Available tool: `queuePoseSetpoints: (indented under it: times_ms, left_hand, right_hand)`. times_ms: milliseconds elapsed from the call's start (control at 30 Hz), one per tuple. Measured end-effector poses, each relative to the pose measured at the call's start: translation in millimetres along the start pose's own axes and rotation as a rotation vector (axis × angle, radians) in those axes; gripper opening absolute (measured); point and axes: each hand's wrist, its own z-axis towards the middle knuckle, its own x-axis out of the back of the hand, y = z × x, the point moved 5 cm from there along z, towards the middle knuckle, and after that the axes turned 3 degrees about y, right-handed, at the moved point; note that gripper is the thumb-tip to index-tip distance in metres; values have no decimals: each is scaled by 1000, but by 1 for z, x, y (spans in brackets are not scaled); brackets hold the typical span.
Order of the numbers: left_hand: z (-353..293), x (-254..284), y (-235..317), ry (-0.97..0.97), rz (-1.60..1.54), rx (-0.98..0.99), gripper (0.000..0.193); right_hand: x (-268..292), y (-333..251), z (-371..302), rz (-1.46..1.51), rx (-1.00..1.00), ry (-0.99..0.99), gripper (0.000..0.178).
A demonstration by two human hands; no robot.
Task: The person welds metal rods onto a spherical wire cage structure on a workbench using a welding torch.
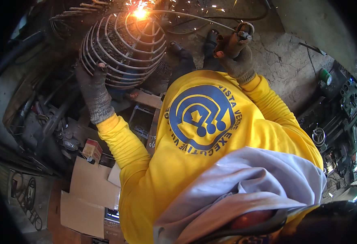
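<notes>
A round cage of curved metal bars [123, 61] stands at the upper left. My left hand [93, 83], in a grey knit glove with a bare fingertip showing, grips its left side. My right hand [239, 61], gloved alike, is closed round a worn welding electrode holder [243, 35]. From the holder a long thin welding rod [194, 16] reaches left to the cage's top edge. There a bright orange-white arc [140, 14] burns and throws sparks; its glare hides the exact contact spot.
Opened cardboard [87, 183] and a small box [92, 150] lie at the lower left. Cluttered metal parts [69, 140] line the left side. Dark machinery with a handwheel [318, 136] stands at the right. A cable [243, 18] runs behind the rod, above the concrete floor [284, 61].
</notes>
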Motion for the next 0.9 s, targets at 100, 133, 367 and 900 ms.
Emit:
queuePoseSetpoints:
  times_ms: [100,133,367,900]
  left_hand:
    - [-6,-12,25,107,8,116,78]
    - [-6,-14,29,108,43,138,80]
    - [-5,-8,31,61,254,137,76]
    - [-6,-9,38,81,360,163,74]
  right_hand:
    - [1,-3,1,-72,67,4,43]
    - [2,-3,0,-52,32,7,43]
    - [-1,-5,1,-87,27,1,39]
    - [-3,-9,-1,-115,37,-10,33]
